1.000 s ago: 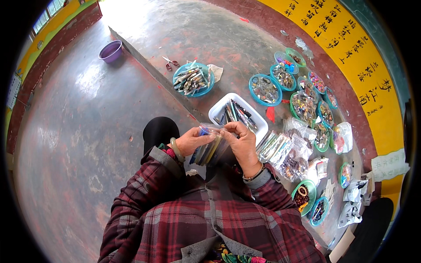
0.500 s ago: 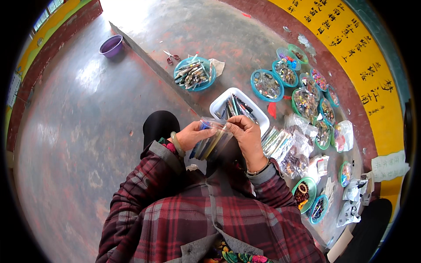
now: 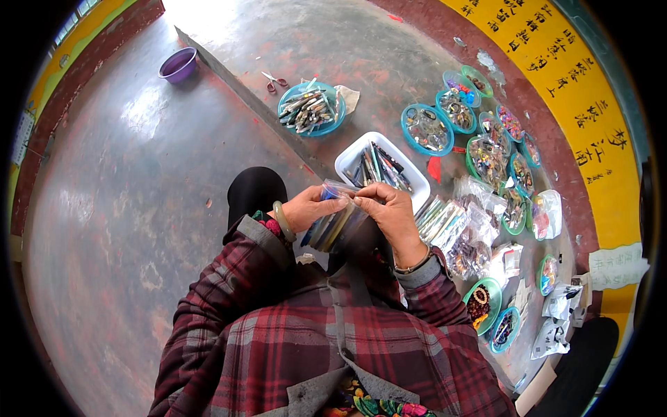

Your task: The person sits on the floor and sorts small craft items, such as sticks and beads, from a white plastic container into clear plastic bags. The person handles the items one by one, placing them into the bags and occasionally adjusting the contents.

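Note:
A clear plastic bag (image 3: 335,231) with several pens inside hangs in front of my lap, its upper edge held by both hands. My left hand (image 3: 307,210) grips the bag near its top left, thumb laid across the plastic. With thumb and fingertips, my right hand (image 3: 394,214) pinches the upper right edge, close to the left thumb. Just beyond the hands stands a white tray (image 3: 424,189) holding loose pens (image 3: 381,165). Whether the bag's mouth is sealed cannot be made out.
Filled pen bags (image 3: 442,221) lie right of the tray. Round baskets of small items, including a blue basket (image 3: 425,149), cover the floor at right. A pen-filled blue basket (image 3: 340,125), scissors (image 3: 274,82) and a purple basin (image 3: 178,67) lie farther off.
My right fingertips have shifted slightly left and down along the bag's upper edge, nearer the left thumb. Both hands still hold the bag. The whole view has shifted a little.

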